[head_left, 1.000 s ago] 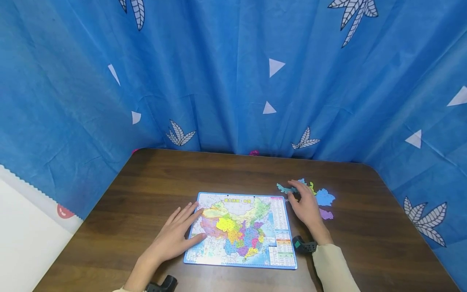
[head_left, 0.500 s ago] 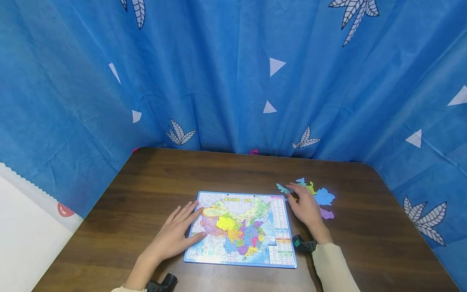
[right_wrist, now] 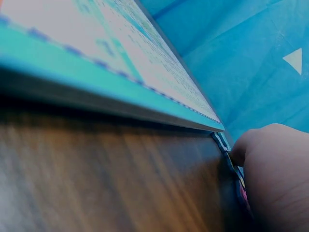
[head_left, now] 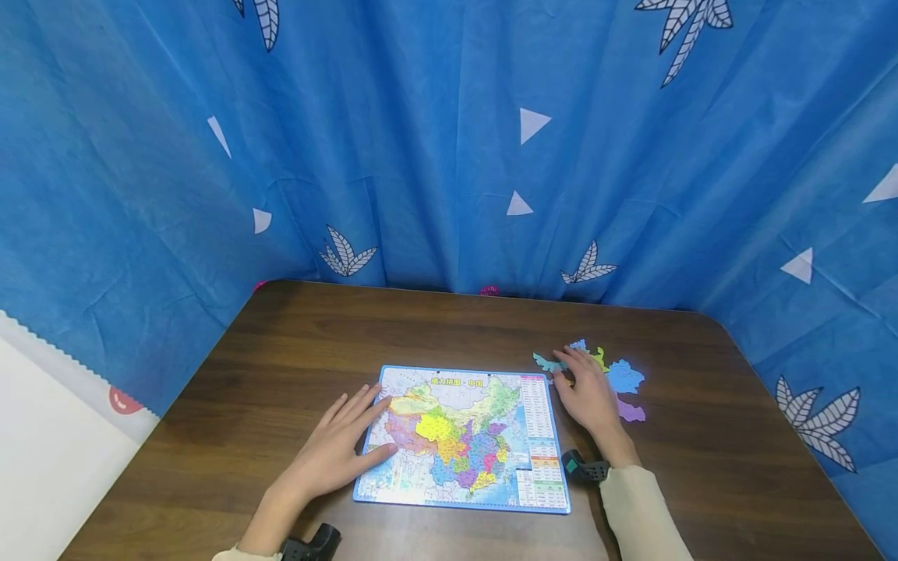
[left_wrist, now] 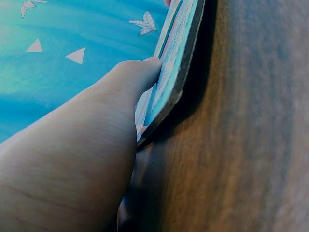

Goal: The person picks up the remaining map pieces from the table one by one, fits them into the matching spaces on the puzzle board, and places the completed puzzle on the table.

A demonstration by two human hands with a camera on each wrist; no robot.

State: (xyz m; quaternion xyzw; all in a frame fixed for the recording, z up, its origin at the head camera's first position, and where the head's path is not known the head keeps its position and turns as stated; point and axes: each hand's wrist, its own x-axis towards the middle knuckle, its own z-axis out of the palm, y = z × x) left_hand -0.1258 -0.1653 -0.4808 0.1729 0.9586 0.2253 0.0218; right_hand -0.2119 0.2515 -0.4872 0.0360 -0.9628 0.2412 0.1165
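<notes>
A China map puzzle board (head_left: 400, 487) with a blue rim lies on the table, many coloured province pieces set in it. My left hand (head_left: 340, 448) rests on its left side, fingers spread and straight; the thumb lies on the surface in the left wrist view. Beyond the board's right edge, my right hand (head_left: 589, 393) is over loose puzzle pieces, thumb and fingers apart. Around it lie a teal piece (head_left: 544, 362), a small blue piece (head_left: 578, 344), a yellow-green piece (head_left: 599, 359), a large blue piece (head_left: 626, 378) and a purple piece (head_left: 632, 411). Pieces under the palm are mostly hidden.
The dark wooden table (head_left: 715, 436) reaches past the board on every side. A blue curtain (head_left: 449, 156) with leaf and triangle prints hangs behind its far edge. White cloth or wall (head_left: 49, 436) shows beyond the left edge.
The right hand shifts slightly among the loose pieces, and its fingertips move a little. The left hand and the board stay in place.
</notes>
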